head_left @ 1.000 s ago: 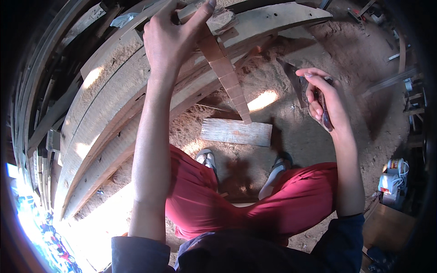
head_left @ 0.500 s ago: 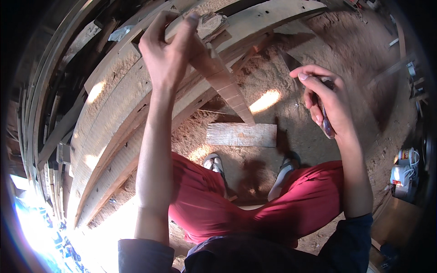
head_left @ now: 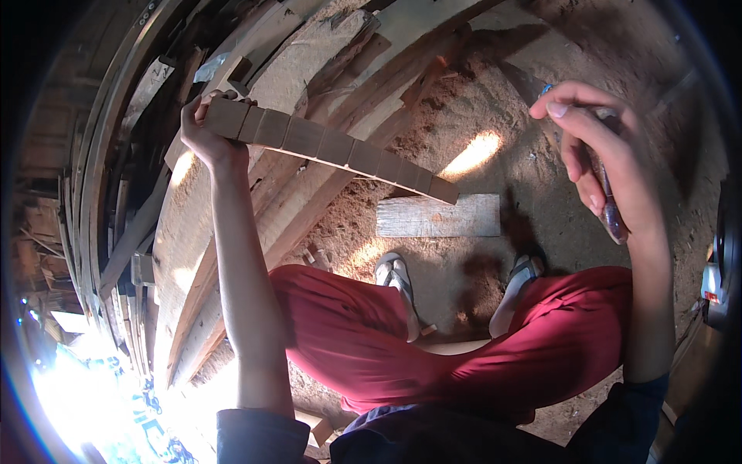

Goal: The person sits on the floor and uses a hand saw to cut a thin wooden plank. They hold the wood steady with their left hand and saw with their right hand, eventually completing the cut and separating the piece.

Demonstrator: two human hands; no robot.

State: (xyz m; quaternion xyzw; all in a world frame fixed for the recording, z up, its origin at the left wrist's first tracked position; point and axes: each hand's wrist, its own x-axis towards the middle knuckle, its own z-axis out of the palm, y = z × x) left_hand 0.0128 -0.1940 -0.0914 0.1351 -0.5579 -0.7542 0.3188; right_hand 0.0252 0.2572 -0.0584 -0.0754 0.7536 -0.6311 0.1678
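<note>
My left hand (head_left: 216,138) grips one end of a wooden strip (head_left: 340,148) marked across by several evenly spaced lines. The strip slants down to the right, and its far end appears just above a weathered short board (head_left: 438,216) lying on the ground. At the right, raised away from the strip, my right hand (head_left: 607,143) is closed around a tool handle (head_left: 612,213), dark reddish-brown and glossy. A small blue spot shows by the fingertips. The tool's working end is blurred, and I cannot tell its kind.
Long curved-looking timbers (head_left: 197,232) are stacked at the left and beyond my left hand. Sawdust-covered ground (head_left: 464,100) spreads ahead. My sandalled feet (head_left: 396,278) stand behind the short board. A white container (head_left: 713,283) is at the far right.
My left hand has moved left and nearer, swinging the strip flatter so its lined face shows more. My right hand, still gripping the tool, appears farther right and slightly higher. The whole view has shifted.
</note>
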